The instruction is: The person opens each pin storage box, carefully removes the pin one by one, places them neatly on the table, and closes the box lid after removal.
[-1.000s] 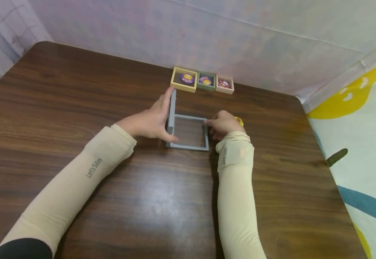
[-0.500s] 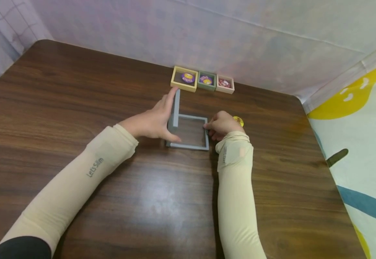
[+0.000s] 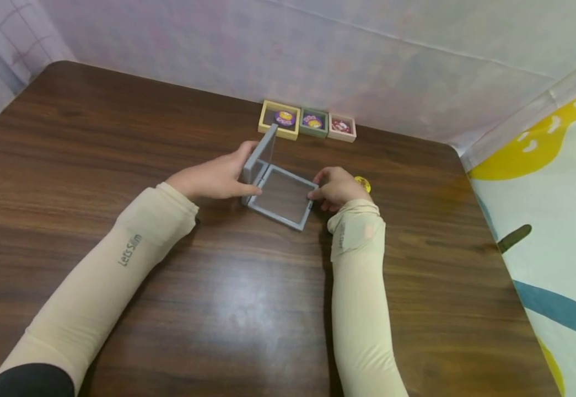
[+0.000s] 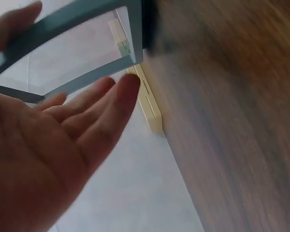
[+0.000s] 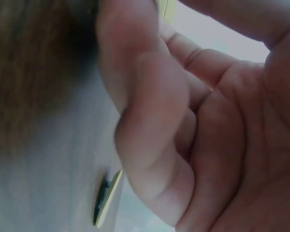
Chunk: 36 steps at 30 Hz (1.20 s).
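Note:
A grey hinged display case with clear panels stands unfolded on the table, its lower frame [image 3: 274, 217] flat and its lid [image 3: 259, 150] raised on the left side. My left hand [image 3: 215, 177] is at the lid, fingers fairly straight behind it and thumb reaching over the inner side. In the left wrist view the lid frame [image 4: 135, 30] passes between thumb and fingers [image 4: 104, 121]. My right hand [image 3: 341, 187] pinches the lower frame's right edge near the far corner. In the right wrist view its fingers [image 5: 154, 111] are curled, and the case is not clearly visible.
Behind the case stand a yellow box frame [image 3: 262, 129], a green one [image 3: 312, 133] and a pink one [image 3: 342, 137], each with a round badge inside. A round yellow badge [image 3: 363, 183] lies beyond my right hand. Curtain-like cloth [image 3: 193, 49] borders the table's back.
The case has turned so its near side now slants. My left hand has moved left and slightly away, with the lid more visible from inside. My right hand stays near the right edge.

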{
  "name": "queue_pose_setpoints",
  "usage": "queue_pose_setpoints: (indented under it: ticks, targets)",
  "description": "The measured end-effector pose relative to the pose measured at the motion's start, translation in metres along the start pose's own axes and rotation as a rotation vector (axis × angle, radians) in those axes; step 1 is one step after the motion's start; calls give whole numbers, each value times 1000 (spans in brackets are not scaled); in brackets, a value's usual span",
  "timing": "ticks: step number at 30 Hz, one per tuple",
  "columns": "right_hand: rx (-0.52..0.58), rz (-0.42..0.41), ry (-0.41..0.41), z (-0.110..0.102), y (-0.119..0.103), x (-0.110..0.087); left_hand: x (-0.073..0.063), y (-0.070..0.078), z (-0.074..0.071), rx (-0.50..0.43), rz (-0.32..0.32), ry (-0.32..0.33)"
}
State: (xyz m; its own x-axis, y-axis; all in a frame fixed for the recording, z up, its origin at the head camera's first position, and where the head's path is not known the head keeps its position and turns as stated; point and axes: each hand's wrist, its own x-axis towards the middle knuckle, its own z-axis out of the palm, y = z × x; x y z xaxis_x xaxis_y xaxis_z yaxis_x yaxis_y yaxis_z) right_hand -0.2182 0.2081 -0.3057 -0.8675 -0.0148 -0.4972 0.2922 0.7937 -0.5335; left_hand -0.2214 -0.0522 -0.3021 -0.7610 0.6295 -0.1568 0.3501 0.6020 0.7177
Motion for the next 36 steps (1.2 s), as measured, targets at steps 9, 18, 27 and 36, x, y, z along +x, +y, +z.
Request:
queue_pose_setpoints:
  ticks: [9, 18, 27, 36]
  targets:
    - [-111, -42, 20, 5, 2, 3, 2, -4, 2, 44, -140, 125]
    - [-179, -101, -159, 11, -7, -1, -2, -2, -2, 5, -300, 249]
    - [-173, -129, -255, 15, -10, -2, 4, 1, 0, 10, -306, 239]
    - [-196, -135, -274, 19, -18, -1, 7, 1, 6, 39, -261, 86]
